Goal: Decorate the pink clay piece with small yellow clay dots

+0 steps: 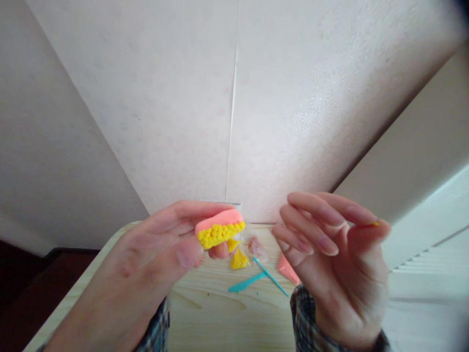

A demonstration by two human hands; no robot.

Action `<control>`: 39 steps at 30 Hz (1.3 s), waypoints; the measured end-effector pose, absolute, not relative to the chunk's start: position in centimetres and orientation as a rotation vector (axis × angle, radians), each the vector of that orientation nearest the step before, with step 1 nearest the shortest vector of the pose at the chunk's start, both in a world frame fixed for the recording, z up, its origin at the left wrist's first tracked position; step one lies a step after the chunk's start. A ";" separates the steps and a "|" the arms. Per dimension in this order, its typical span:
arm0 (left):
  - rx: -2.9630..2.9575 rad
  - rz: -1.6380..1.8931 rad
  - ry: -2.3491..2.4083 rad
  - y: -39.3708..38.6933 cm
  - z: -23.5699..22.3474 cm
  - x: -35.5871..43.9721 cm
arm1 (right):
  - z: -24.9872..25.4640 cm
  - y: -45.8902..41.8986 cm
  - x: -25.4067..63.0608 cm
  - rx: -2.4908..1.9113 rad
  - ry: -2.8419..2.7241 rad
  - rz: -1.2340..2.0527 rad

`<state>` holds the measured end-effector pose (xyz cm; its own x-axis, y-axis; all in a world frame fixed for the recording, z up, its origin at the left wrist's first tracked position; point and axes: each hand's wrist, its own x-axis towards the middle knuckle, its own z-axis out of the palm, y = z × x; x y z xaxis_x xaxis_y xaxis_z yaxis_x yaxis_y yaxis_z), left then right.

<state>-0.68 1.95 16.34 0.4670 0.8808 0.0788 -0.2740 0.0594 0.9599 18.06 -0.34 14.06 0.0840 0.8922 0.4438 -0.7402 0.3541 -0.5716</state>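
Note:
Between the thumb and fingers of my left hand (157, 254) is a pink clay piece (220, 219) with small yellow clay balls (216, 235) packed along its near side. My right hand (333, 259) is raised to the right, palm showing and apart from that piece. Its thumb and index fingertip pinch a tiny bit of yellow clay (375, 224), mostly hidden between them. The other fingers of that hand curl loosely.
On the wooden table (205, 313) below lie yellow clay in clear wrap (239, 259), a crumpled clear wrapper (257, 248), a teal plastic knife (246, 282), a thin teal stick (273, 278) and more pink clay (287, 269). A patterned wall (176, 122) rises behind the table.

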 end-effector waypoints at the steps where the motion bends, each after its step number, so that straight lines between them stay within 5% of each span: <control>1: 1.168 0.980 0.672 1.9 16.4 -0.6 | 13.9 -0.4 18.0 -0.223 -0.837 1.235; 7: 1.316 0.896 0.532 3.0 13.9 0.3 | 9.9 -0.6 19.2 -0.471 -0.746 1.282; 18: 0.900 0.893 0.473 9.0 -0.9 0.7 | -3.4 2.4 20.2 -0.790 -0.652 1.186; 39: 0.869 0.786 0.521 7.9 -0.9 1.6 | -1.7 3.6 17.6 -0.886 -0.857 1.007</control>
